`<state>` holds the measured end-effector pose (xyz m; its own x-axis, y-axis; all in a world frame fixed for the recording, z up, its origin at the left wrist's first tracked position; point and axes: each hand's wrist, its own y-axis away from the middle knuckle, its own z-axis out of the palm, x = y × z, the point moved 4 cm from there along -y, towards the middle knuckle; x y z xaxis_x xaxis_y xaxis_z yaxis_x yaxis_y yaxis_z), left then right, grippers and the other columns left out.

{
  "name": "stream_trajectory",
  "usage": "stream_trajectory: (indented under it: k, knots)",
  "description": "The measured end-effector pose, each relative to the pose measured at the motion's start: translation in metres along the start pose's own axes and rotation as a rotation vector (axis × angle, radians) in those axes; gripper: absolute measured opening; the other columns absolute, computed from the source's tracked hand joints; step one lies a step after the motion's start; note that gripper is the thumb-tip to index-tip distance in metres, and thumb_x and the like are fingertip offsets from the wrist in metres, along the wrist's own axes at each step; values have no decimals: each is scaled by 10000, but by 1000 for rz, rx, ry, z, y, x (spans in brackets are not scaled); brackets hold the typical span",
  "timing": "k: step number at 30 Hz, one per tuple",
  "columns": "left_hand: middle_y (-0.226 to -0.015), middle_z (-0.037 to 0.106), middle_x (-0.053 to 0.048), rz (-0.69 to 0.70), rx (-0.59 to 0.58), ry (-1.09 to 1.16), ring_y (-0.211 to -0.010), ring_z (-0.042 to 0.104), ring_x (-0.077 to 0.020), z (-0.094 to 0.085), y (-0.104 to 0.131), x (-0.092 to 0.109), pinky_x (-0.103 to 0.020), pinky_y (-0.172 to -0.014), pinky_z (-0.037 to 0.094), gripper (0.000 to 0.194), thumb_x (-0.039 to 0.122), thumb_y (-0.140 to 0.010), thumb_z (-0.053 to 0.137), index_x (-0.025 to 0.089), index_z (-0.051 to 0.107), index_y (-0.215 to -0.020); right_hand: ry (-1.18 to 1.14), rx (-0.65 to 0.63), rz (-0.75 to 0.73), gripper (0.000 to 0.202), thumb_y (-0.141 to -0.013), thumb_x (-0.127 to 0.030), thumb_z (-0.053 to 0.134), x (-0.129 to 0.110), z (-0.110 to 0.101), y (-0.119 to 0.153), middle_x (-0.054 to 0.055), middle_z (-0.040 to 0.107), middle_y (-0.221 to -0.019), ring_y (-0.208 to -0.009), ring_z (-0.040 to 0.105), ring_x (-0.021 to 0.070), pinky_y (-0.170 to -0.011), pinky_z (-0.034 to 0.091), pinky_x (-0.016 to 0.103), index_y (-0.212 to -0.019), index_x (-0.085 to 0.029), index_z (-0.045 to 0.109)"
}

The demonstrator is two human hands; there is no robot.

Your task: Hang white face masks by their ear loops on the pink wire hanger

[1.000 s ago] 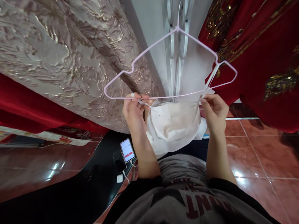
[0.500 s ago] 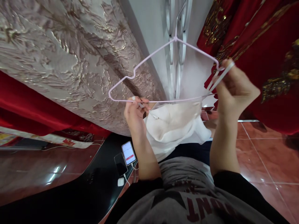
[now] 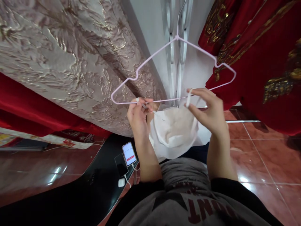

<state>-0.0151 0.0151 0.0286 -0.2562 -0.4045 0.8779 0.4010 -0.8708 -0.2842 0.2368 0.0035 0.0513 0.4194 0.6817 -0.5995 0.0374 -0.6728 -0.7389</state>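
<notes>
A pale pink hanger (image 3: 155, 56) hangs by its metal hook in front of me. My left hand (image 3: 139, 117) is closed at the left part of its lower bar, with a thin white strap between the fingers. My right hand (image 3: 208, 110) pinches another white strap (image 3: 188, 98) beside the middle of that bar, away from the hanger's right shoulder. Below the bar hangs a white garment (image 3: 175, 128) with thin straps, bunched between my forearms. Its exact kind is unclear.
A shiny pinkish-gold embossed cloth (image 3: 77, 59) hangs at left, and red cloth with gold trim (image 3: 254, 75) at right. Metal uprights (image 3: 178, 62) stand behind the hanger. On a black surface (image 3: 70, 188) lie a lit phone (image 3: 129, 153), a dark phone (image 3: 121, 165) and a small white case (image 3: 121, 182).
My right hand has moved left and slightly down from the hanger's right end, still pinching the strap. The hanger's right shoulder now shows bare. My left hand has barely shifted.
</notes>
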Motion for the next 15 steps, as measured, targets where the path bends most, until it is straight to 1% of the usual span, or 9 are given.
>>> stream_trajectory:
  k: [2, 3, 5, 7, 9, 10, 11, 12, 15]
  knots:
    - [-899, 830, -49, 75, 23, -50, -673, 687, -152, -6, 1, 1, -262, -633, 551, 138, 323, -996, 712, 237, 707, -888, 49, -111, 39, 243, -941, -265, 836, -10, 8, -2, 33, 836, -1110, -1061, 784, 254, -978, 622, 459, -1179, -313, 844]
    - [-924, 836, -49, 126, 40, -89, -726, 728, -159, -10, 1, 1, -263, -661, 567, 93, 296, -991, 701, 232, 743, -938, 63, -119, 48, 225, -947, -250, 820, -13, 9, -2, 28, 831, -1075, -1027, 774, 244, -962, 613, 447, -1162, -310, 848]
    - [-1014, 848, -50, 238, 112, -177, -857, 792, -178, -21, 0, 3, -275, -730, 597, 131, 241, -981, 683, 221, 794, -1048, 69, -82, 50, 219, -949, -239, 807, -16, 5, 0, 19, 824, -1037, -993, 756, 235, -952, 594, 437, -1148, -318, 853]
    - [-1104, 850, -48, 360, 262, -223, -955, 814, -194, -34, -3, 6, -294, -788, 615, 191, 184, -965, 686, 216, 814, -1104, 59, -49, 46, 221, -947, -255, 812, -16, 2, 2, 14, 819, -1023, -974, 744, 231, -939, 580, 433, -1150, -330, 855]
    - [-1116, 851, -34, 484, 437, -187, -994, 812, -195, -48, -4, 13, -315, -863, 631, 193, 141, -939, 739, 216, 832, -1091, 52, -42, 58, 207, -953, -295, 815, -13, 0, 4, 14, 815, -1015, -964, 733, 232, -931, 572, 434, -1151, -336, 855]
    - [-1117, 853, -27, 533, 490, -154, -1023, 809, -193, -53, -4, 16, -327, -924, 636, 188, 131, -928, 777, 220, 843, -1079, 53, -40, 66, 195, -957, -324, 817, -12, 0, 5, 15, 811, -1002, -957, 727, 234, -927, 568, 436, -1147, -336, 856]
    - [-1141, 856, -24, 566, 496, -129, -1075, 806, -195, -56, -5, 20, -342, -1000, 631, 195, 128, -922, 815, 228, 853, -1085, 57, -36, 71, 189, -958, -358, 822, -10, 0, 5, 16, 806, -989, -948, 721, 236, -925, 564, 440, -1143, -336, 855]
    - [-1193, 855, -26, 589, 463, -120, -1149, 797, -202, -57, -7, 25, -360, -1081, 614, 219, 136, -920, 847, 240, 860, -1112, 61, -30, 72, 192, -955, -390, 829, -10, 1, 5, 17, 803, -979, -939, 715, 237, -923, 559, 443, -1137, -335, 855]
    - [-1399, 811, -48, 592, 216, -219, -1375, 727, -257, -51, -17, 37, -424, -1237, 539, 325, 187, -936, 886, 262, 849, -1251, 58, -17, 62, 216, -942, -446, 847, -9, 2, 6, 17, 800, -972, -925, 703, 238, -917, 549, 447, -1125, -331, 854]
